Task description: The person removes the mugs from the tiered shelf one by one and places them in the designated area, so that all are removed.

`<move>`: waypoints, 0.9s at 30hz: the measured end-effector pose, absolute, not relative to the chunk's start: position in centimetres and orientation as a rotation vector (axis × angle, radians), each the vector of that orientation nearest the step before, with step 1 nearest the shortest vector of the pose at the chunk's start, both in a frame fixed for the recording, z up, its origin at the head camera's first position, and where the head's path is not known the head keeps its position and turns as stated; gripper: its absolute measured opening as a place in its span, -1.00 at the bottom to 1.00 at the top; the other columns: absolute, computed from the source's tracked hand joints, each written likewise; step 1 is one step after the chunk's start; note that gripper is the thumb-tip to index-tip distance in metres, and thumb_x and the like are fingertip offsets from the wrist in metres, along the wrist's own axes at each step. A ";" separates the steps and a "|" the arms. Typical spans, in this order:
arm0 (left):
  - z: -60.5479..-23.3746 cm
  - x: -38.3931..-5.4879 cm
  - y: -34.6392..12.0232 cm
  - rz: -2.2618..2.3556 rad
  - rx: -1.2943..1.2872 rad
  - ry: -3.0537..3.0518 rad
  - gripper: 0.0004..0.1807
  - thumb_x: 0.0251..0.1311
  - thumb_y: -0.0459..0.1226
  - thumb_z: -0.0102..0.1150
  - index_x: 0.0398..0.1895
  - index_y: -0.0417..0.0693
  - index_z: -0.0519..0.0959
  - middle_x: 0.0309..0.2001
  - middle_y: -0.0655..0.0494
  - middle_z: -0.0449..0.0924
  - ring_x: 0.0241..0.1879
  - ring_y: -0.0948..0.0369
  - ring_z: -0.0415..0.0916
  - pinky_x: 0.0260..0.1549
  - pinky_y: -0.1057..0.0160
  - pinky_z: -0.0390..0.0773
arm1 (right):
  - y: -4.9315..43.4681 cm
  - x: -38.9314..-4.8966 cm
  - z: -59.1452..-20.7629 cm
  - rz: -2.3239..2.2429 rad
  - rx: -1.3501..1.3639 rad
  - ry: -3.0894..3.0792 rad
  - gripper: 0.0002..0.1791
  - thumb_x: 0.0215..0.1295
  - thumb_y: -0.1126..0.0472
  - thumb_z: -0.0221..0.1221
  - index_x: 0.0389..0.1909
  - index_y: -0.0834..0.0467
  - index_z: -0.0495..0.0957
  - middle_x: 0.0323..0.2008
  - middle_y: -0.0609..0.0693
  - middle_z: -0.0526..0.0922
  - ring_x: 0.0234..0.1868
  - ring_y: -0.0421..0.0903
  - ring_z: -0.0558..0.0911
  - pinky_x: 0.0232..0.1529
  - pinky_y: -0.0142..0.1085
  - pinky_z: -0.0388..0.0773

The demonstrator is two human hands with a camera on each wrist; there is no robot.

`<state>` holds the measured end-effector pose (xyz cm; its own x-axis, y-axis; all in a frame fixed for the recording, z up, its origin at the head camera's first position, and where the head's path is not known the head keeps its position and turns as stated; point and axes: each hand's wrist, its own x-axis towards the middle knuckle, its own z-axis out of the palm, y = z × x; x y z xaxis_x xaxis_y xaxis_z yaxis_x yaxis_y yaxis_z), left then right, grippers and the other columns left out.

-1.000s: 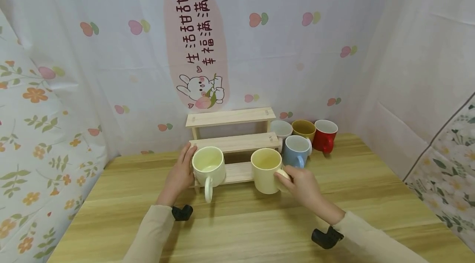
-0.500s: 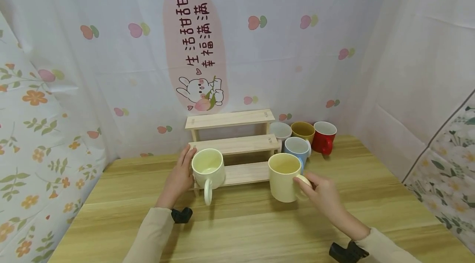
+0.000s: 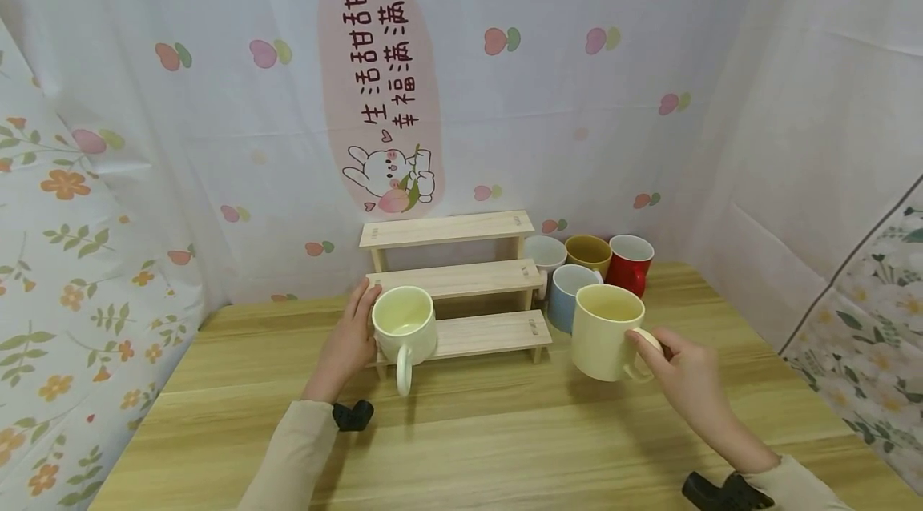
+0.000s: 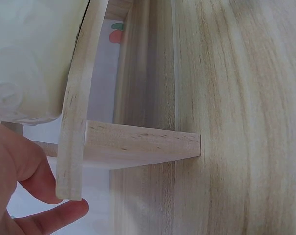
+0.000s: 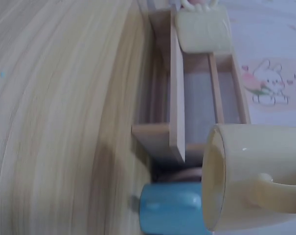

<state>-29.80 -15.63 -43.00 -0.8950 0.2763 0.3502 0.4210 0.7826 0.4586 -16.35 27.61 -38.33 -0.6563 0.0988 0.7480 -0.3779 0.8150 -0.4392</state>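
Note:
A three-tier pale wooden shelf (image 3: pixel 450 279) stands at the back of the table. My left hand (image 3: pixel 348 351) holds its left side; in the left wrist view, thumb and finger (image 4: pixel 64 214) pinch the end of a board (image 4: pixel 72 122). Beside that hand a pale green mug (image 3: pixel 411 339) sits upright on the lowest tier, handle facing me. My right hand (image 3: pixel 692 383) grips a cream-yellow mug (image 3: pixel 602 343) by its handle and carries it above the table, right of the shelf. It overlaps a light blue mug (image 3: pixel 566 303), which also shows below the shelf end in the right wrist view.
Behind the blue mug, a white mug (image 3: pixel 544 252), a mustard mug (image 3: pixel 589 252) and a red mug (image 3: pixel 629 271) stand at the back right. The wood-grain table (image 3: pixel 461 447) extends in front. Printed curtains (image 3: pixel 577 134) enclose the back and sides.
My right hand has moved to the right with the cream-yellow mug, away from the lowest tier, past its right end. My left hand and the green mug stay where they were.

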 end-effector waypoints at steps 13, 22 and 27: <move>-43.1 -29.9 -15.6 -0.793 -0.540 -2.706 -0.08 -0.12 -0.64 0.06 0.42 -0.08 0.10 0.49 -0.10 -0.08 -0.35 -0.04 0.47 -0.59 0.27 0.27 | 31.2 -17.4 -39.3 0.704 -0.018 -2.266 -0.54 0.20 0.21 0.27 -0.79 0.08 0.27 -0.81 -0.21 0.17 -0.76 -0.38 0.10 -0.77 -0.43 0.04; -43.3 -30.1 -15.7 -0.775 -0.548 -2.702 -0.08 -0.12 -0.63 0.07 0.42 -0.07 0.10 0.49 -0.10 -0.09 -0.31 -0.05 0.49 -0.60 0.28 0.27 | 32.7 -19.2 -40.6 0.654 -0.128 -2.445 -0.50 0.34 0.04 0.12 -0.76 0.12 0.25 -0.78 -0.12 0.17 -0.73 -0.24 0.15 -0.69 -0.37 0.08; -43.2 -30.1 -15.7 -0.782 -0.554 -2.686 -0.10 -0.10 -0.62 0.10 0.42 -0.07 0.11 0.49 -0.10 -0.07 -0.19 -0.13 0.54 -0.58 0.26 0.29 | 32.9 -20.2 -41.3 0.652 -0.133 -2.467 -0.52 0.35 0.04 0.11 -0.75 0.13 0.29 -0.78 -0.11 0.20 -0.69 -0.20 0.19 -0.65 -0.35 0.10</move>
